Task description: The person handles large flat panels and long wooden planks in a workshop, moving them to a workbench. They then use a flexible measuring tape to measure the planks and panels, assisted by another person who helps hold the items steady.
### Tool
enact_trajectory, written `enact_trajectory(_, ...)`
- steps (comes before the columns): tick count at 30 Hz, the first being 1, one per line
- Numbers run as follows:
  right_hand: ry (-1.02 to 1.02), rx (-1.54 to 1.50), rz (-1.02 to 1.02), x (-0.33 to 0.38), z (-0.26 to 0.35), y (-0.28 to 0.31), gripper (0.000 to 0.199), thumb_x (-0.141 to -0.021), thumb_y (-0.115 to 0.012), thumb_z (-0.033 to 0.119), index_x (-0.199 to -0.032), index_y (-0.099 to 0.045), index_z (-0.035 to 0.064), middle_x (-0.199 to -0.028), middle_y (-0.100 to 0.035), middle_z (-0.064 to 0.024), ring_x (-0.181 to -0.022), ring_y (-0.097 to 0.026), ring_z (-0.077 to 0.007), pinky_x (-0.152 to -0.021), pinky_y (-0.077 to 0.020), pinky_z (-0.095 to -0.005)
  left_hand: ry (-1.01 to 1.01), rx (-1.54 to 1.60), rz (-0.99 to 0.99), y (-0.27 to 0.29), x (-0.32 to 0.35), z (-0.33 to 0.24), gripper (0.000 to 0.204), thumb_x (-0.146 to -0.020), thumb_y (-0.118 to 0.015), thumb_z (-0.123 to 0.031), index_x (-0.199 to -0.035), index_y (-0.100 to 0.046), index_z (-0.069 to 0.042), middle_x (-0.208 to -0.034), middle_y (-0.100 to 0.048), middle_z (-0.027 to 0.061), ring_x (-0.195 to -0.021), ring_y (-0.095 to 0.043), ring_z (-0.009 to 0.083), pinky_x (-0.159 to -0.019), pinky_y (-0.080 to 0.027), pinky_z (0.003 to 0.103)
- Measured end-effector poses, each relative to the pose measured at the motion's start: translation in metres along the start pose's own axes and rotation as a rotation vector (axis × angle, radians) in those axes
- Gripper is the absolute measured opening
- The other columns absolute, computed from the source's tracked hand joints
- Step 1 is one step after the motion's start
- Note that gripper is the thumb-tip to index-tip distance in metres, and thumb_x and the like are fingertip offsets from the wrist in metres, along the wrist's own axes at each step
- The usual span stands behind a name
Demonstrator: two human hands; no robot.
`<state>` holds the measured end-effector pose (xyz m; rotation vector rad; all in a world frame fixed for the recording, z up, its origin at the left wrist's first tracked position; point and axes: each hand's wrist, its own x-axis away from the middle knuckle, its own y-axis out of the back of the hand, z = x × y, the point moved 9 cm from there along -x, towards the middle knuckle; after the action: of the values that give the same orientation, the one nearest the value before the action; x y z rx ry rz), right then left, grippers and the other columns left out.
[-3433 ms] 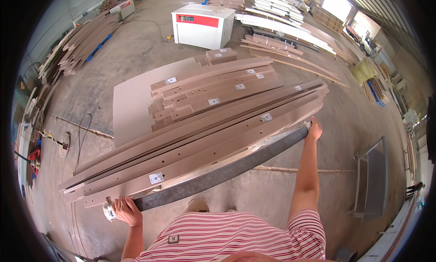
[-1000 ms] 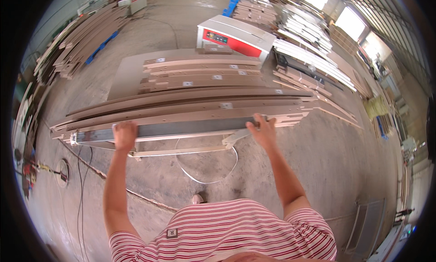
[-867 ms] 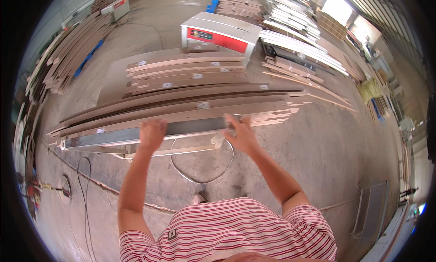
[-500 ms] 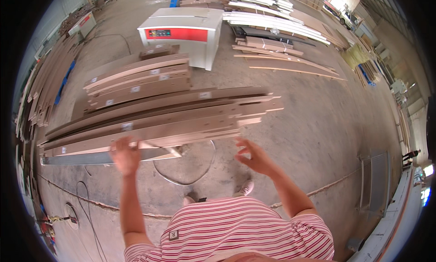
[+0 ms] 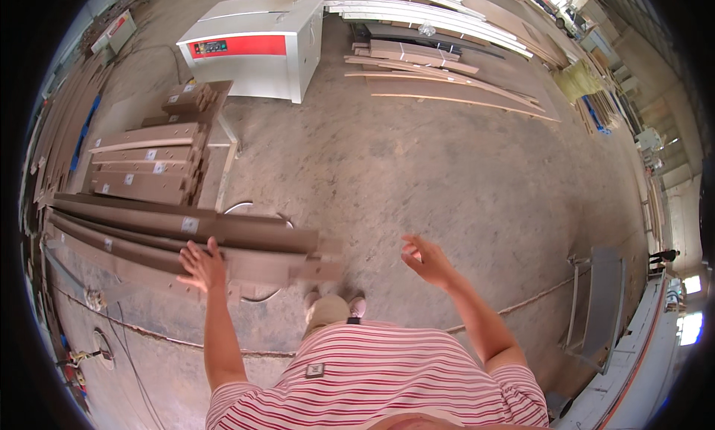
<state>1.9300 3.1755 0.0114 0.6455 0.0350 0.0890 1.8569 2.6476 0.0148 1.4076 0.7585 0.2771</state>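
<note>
Long brown boards (image 5: 253,232) lie stacked at my left, with small white labels on some faces; their near ends are smeared by motion. My left hand (image 5: 202,266) has its fingers spread over the side of the front boards and grips nothing. Whether the fingertips touch the wood I cannot tell. To the right of the boards, my right hand (image 5: 428,261) hangs above the concrete floor, fingers loosely bent and apart, with nothing in it. Behind the long boards sits a pile of shorter brown boards (image 5: 141,178) with labels and small holes.
A white machine (image 5: 253,68) with a red panel stands at the back left. Strapped boards (image 5: 424,56) and white strips (image 5: 439,20) lie farther back. At the right is a grey metal frame (image 5: 599,303). A dark cable (image 5: 134,363) runs over the floor at the lower left.
The view has turned, so the boards and the machine now appear farther left. The long boards slant differently in view. My left hand's fingers have spread; my right hand remains raised and empty.
</note>
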Motion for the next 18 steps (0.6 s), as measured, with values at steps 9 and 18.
enact_trajectory(9,-0.257,0.203,0.166,-0.197,-0.136,-0.010,0.039,-0.087,-0.053,0.024,-0.121,-0.048,0.0064,-0.103,-0.062,-0.0131,-0.092,-0.060,-0.0288,-0.077,-0.0464,-0.0393,0.072,-0.296,0.086,-0.059,-0.114,0.077,0.061,-0.089,-0.033,-0.057,-0.133,-0.042,-0.016,-0.145,-0.026,0.0127,-0.136,-0.016,0.0283,-0.105,-0.018,0.050)
enact_trajectory(18,-0.372,0.543,0.490,-0.352,-0.260,-0.035,0.041,-0.081,-0.057,0.027,-0.115,-0.053,0.0044,-0.103,-0.062,-0.0169,-0.097,-0.058,-0.0340,-0.082,-0.0455,-0.0426,0.293,-0.188,0.335,-0.101,-0.225,0.169,0.065,-0.091,-0.036,-0.052,-0.136,-0.033,-0.005,-0.143,-0.027,0.0155,-0.135,-0.018,0.0278,-0.107,-0.018,0.044)
